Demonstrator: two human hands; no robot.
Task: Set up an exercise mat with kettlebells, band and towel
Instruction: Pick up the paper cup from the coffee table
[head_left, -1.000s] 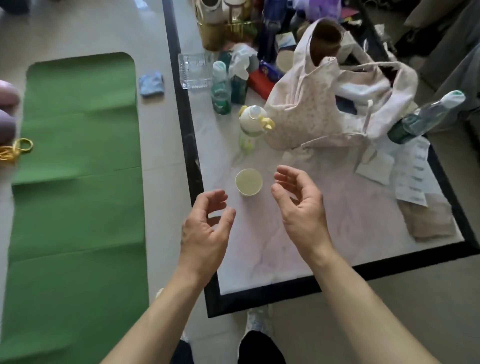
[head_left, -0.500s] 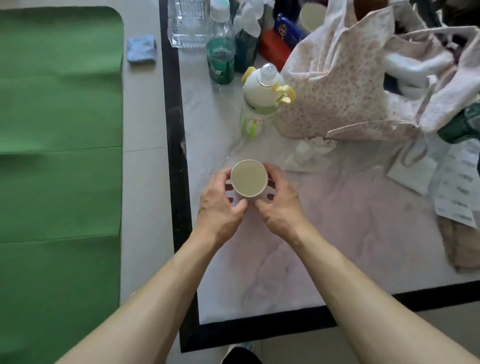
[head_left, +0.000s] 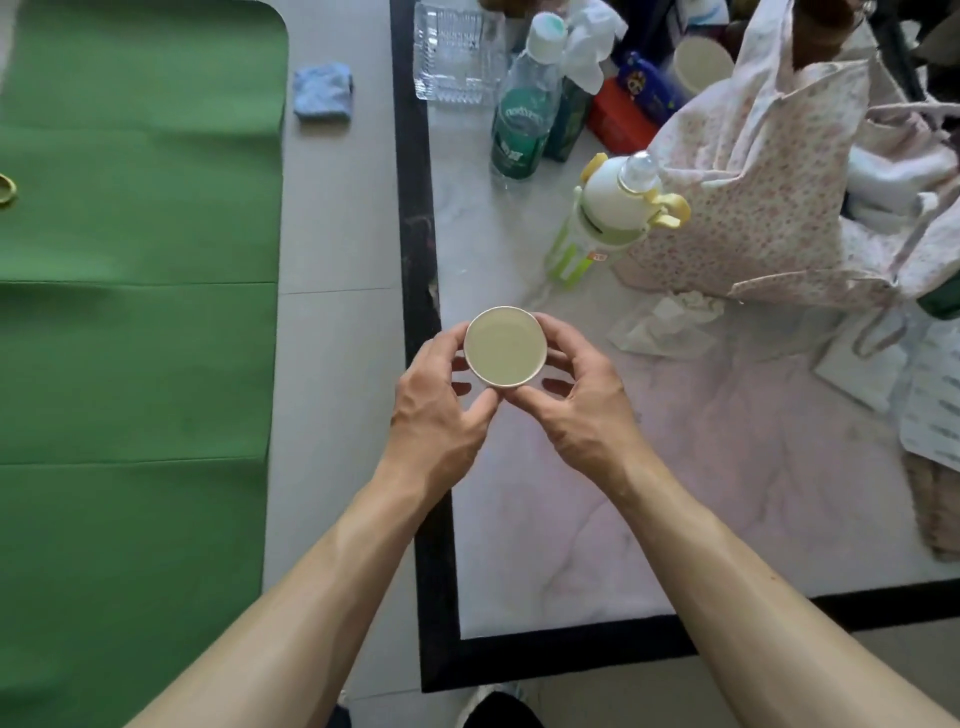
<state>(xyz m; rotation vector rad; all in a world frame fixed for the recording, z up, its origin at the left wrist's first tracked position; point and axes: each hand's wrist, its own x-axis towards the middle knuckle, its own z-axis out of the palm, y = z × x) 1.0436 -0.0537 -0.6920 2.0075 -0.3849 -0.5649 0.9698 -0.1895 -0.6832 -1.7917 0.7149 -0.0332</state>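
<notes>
A green exercise mat (head_left: 135, 312) lies flat on the floor at the left. A small folded blue towel (head_left: 322, 92) sits on the floor tiles beside the mat's far corner. At the mat's left edge a yellow band (head_left: 6, 190) just shows. Both my hands grip a pale paper cup (head_left: 505, 346) over the low table's left side: my left hand (head_left: 441, 408) wraps its left wall, my right hand (head_left: 576, 402) its right wall. No kettlebells are in view.
The marble table (head_left: 701, 493) with a black rim carries a green water bottle (head_left: 522, 124), a pale green sippy bottle (head_left: 613, 208), a glass dish (head_left: 457, 52), a floral cloth bag (head_left: 769, 176), tissue and papers. A strip of floor tiles separates mat and table.
My two hands came together from open and apart and closed round the paper cup. The view has moved closer over the table.
</notes>
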